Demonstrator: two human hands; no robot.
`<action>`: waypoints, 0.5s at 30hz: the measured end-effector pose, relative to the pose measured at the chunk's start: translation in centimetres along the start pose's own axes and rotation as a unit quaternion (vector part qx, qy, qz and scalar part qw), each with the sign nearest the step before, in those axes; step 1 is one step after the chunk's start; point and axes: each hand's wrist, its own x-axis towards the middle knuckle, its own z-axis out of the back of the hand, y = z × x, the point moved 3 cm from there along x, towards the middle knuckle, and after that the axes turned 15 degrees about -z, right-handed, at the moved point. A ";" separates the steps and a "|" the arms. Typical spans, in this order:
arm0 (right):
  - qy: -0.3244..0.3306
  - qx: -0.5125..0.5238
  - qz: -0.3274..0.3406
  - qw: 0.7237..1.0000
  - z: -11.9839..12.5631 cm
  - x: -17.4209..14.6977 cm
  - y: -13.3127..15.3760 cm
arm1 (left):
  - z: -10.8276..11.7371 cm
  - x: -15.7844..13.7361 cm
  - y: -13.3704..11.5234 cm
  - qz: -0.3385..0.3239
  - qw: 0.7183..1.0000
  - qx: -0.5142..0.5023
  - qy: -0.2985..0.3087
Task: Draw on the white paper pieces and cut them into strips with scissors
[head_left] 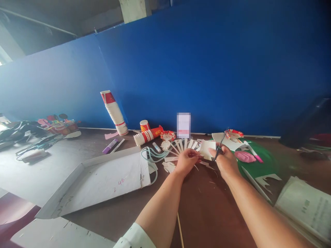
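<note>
My left hand (188, 161) is closed, thumb and fingers pinched on white paper beside a fan of cut paper strips (178, 146). Whether those strips all join the piece in the fingers is hard to see. My right hand (227, 162) is wrapped round black scissors (218, 151), their blades pointing up and away from me. Between the hands is a cream paper piece (207, 149), its right edge by my right thumb. Small paper scraps (169, 167) lie left of my left hand.
Left stands a white box lid (103, 182); behind it rises a tall cup stack (115, 112). Red paper cups (150, 135), a glue stick (156, 147) and pale cable (152, 156) lie mid-table. Right are a pink marker (254, 153), green sheet (266, 158) and open book (305, 203).
</note>
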 end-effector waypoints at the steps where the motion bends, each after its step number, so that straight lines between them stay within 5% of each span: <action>1: 0.000 0.002 0.001 1.000 0.0 0.1 -0.1 | 0.0 0.0 0.0 0.000 1.000 0.008 0.004; 15: 0.032 0.029 0.040 0.998 -0.5 -0.8 0.5 | 0.3 -0.1 0.4 0.064 0.994 -0.081 0.017</action>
